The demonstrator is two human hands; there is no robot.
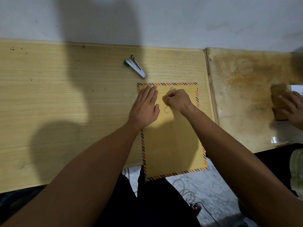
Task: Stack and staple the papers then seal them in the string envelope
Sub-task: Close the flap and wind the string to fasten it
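A brown string envelope [173, 145] with a striped red-and-blue border lies on the wooden table, its near end hanging over the table's front edge. My left hand [145, 107] presses flat on the envelope's upper left, fingers straight. My right hand [177, 99] is curled near the top centre and pinches the dark string [167, 109], which loops below the fingers. A small round clasp [171, 88] shows just above that hand. No papers are visible. A teal and silver stapler [134, 66] lies on the table beyond the envelope.
The wooden table [65, 104] adjoins a stained second table [246, 95] on the right. There another person's hand [291, 108] rests on a brown box [278, 99]. Cables and a power adapter [196, 208] lie on the floor below.
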